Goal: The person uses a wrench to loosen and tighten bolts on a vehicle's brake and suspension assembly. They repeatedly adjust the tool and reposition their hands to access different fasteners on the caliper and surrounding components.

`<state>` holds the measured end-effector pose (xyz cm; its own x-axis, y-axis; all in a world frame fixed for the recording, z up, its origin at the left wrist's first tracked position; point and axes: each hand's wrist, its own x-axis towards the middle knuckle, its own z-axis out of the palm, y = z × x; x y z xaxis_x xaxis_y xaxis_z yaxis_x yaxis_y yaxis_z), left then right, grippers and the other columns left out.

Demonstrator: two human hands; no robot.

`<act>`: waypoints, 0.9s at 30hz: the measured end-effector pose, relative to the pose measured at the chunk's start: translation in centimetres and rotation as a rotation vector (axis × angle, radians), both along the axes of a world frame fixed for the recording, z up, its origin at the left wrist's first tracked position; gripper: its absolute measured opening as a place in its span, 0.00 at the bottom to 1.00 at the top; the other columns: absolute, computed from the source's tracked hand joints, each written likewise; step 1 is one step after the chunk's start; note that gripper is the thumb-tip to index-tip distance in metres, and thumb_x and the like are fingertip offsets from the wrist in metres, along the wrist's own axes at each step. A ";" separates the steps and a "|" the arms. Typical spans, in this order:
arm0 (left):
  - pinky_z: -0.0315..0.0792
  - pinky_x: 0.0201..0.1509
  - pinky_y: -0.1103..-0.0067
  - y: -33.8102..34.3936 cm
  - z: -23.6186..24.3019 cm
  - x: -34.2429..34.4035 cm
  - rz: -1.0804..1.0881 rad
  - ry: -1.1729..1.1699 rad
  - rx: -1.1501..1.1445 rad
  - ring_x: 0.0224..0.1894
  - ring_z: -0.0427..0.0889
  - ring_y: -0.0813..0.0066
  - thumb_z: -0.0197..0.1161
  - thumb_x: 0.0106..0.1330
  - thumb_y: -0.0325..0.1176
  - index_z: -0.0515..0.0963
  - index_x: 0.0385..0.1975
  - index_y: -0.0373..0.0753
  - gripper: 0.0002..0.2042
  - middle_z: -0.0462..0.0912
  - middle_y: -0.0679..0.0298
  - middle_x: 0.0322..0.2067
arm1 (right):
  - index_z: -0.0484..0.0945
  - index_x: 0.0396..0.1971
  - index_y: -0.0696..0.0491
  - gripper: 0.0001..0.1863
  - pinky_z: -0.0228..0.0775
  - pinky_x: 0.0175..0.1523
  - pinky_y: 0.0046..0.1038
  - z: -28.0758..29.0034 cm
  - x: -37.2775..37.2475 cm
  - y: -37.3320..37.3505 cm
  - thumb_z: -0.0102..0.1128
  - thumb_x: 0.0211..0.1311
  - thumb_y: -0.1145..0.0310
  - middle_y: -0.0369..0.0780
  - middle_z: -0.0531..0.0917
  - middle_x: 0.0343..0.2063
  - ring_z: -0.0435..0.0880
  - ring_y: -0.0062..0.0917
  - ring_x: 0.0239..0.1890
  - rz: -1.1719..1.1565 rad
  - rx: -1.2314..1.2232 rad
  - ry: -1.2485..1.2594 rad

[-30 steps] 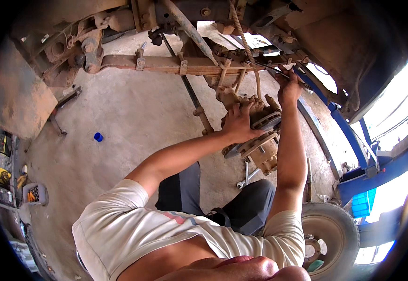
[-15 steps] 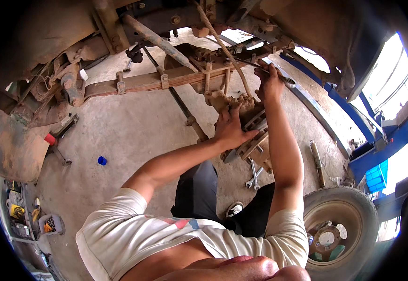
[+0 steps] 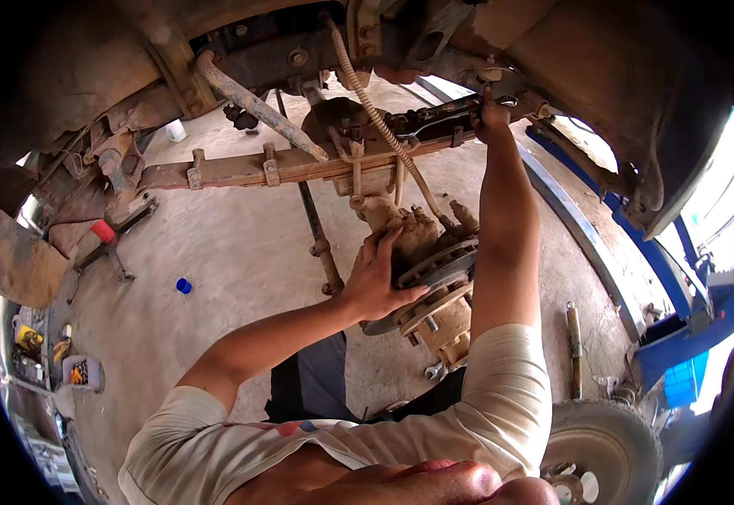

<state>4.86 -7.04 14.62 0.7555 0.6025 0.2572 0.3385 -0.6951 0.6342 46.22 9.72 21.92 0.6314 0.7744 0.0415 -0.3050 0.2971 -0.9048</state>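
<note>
My right hand (image 3: 491, 120) is closed around a combination wrench (image 3: 508, 101), up at the leaf spring (image 3: 232, 172) near its right end. One wrench end sticks out past my fist; the shaft points left toward the clamp bolts, and I cannot tell whether it touches a nut. Lower down, my left hand (image 3: 373, 282) lies with outstretched fingers against the dusty wheel hub assembly (image 3: 413, 240), its thumb by the brake disc (image 3: 438, 268). A ribbed hose (image 3: 375, 101) runs down to the hub between my hands.
Overhead is the rusty vehicle frame (image 3: 298, 57). A wheel (image 3: 607, 446) lies at lower right, with a shock absorber (image 3: 574, 341) beyond it and a blue lift (image 3: 653, 261) at the right. On the floor are a blue cap (image 3: 183, 286) and another wrench (image 3: 434, 370).
My right hand has moved farther up and away with the wrench, its arm now straighter. My left hand stays against the hub. The whole view has shifted a little.
</note>
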 end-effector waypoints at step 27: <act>0.54 0.68 0.64 0.3 -0.8 0.6 -0.026 -0.087 0.051 0.64 0.56 0.49 0.69 0.52 0.53 0.47 0.66 0.31 0.49 0.55 0.44 0.58 | 0.65 0.23 0.59 0.18 0.76 0.21 0.24 0.6 -19.4 -15.4 0.57 0.66 0.62 0.43 0.80 0.20 0.81 0.25 0.16 -0.361 0.478 -0.325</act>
